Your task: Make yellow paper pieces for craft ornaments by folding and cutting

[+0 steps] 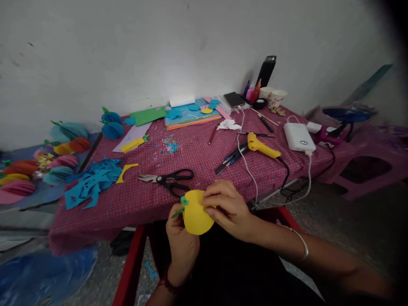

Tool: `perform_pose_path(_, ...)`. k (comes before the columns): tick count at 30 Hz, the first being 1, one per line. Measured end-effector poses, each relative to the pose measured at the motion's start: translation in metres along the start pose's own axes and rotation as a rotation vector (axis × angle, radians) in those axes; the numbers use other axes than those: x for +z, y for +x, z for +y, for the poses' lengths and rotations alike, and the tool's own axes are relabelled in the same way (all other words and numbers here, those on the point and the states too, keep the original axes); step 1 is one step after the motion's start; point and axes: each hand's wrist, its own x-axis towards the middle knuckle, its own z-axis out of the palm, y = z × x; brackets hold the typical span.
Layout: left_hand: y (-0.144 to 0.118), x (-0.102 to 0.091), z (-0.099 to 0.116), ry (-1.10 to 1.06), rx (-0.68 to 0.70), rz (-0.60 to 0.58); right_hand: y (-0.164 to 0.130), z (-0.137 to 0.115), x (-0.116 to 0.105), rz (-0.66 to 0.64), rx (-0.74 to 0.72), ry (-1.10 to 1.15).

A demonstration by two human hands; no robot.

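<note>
The left grip [182, 246] pinches the yellow paper [198, 216] beside its green stem [184, 201], the right grip [230, 211] its opposite side, seemingly steadying it. Scissors [163, 179] lie just beyond, perhaps for reach.

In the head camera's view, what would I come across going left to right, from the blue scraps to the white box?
Blue scraps → scissors → yellow paper → right hand → glue gun → white box.
</note>
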Motion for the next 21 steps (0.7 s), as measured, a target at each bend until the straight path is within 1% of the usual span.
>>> perform_pose_path(4,0.0,0.0,0.003,0.028,-0.01,0.004,0.002,0.0,0.002,-0.029,0.019,0.033)
perform_pose_path(8,-0.001,-0.002,0.004,0.054,-0.031,-0.009,-0.002,0.002,0.006,-0.042,0.054,0.051)
perform_pose_path(11,0.0,-0.006,0.001,0.096,-0.038,-0.002,-0.005,0.003,0.007,-0.103,0.097,0.072)
perform_pose_path(13,0.001,-0.01,0.0,0.147,-0.005,0.024,-0.005,0.002,0.006,-0.17,0.136,0.105)
perform_pose_path(16,0.002,-0.015,0.003,0.294,0.098,0.032,-0.004,-0.001,0.005,-0.238,0.158,0.149)
perform_pose_path(18,0.002,-0.017,0.007,0.38,0.149,0.008,-0.005,-0.003,0.005,-0.25,0.166,0.167)
perform_pose_path(21,0.001,-0.017,0.012,0.444,0.185,-0.041,-0.008,-0.004,0.008,-0.242,0.205,0.213)
